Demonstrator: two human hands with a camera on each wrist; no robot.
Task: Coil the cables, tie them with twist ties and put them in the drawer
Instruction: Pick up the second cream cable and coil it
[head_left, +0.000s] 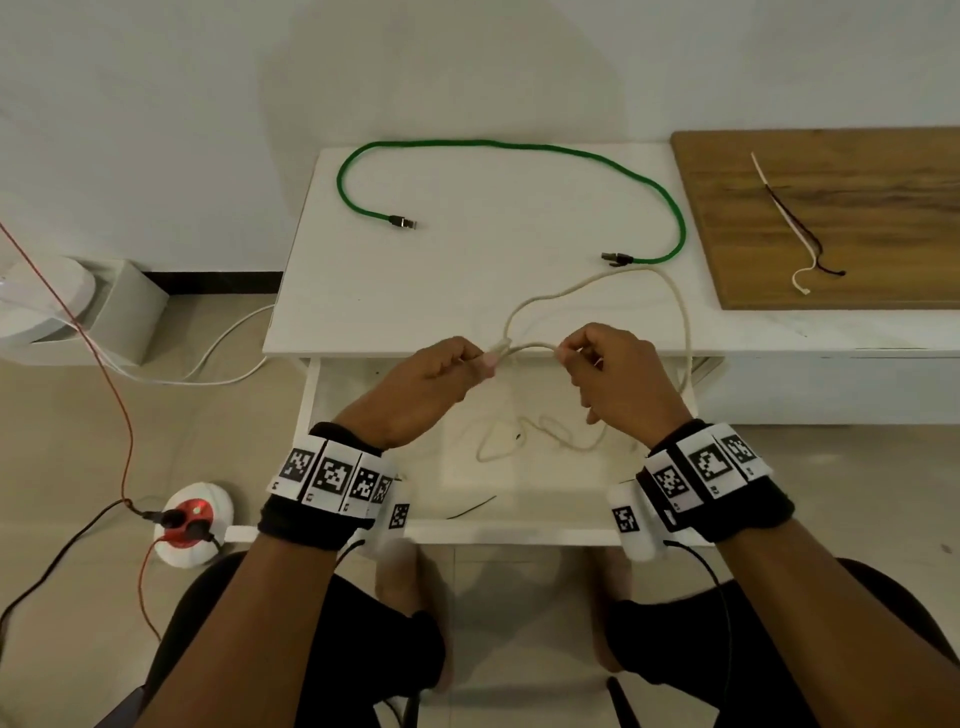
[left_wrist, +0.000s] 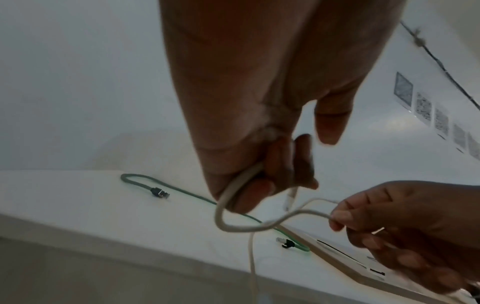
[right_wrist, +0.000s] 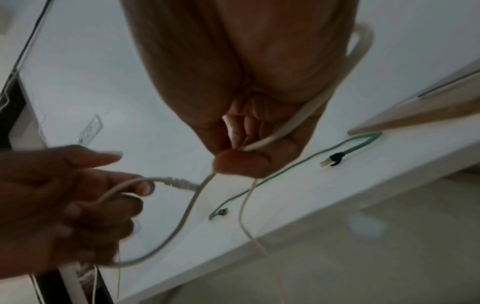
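Observation:
A cream-white cable (head_left: 680, 312) loops over the front of the white table (head_left: 363, 312). My left hand (head_left: 485, 361) pinches it by its plug end, just over the table's front edge. My right hand (head_left: 563, 356) pinches the same cable a short way along, so a small loop hangs between the hands. In the left wrist view the cable (left_wrist: 233, 227) curves from my left hand (left_wrist: 259, 195) to the right hand (left_wrist: 337, 218). A green cable (head_left: 519, 145) lies uncoiled on the table. Twist ties (head_left: 795, 228) lie on the wooden board (head_left: 883, 182).
The white drawer (head_left: 467, 532) stands open below the table, under my hands, with a pale cable loop (head_left: 519, 439) and a thin dark tie (head_left: 472, 506) inside. On the floor at left are a red-topped socket (head_left: 189, 519) and loose wires.

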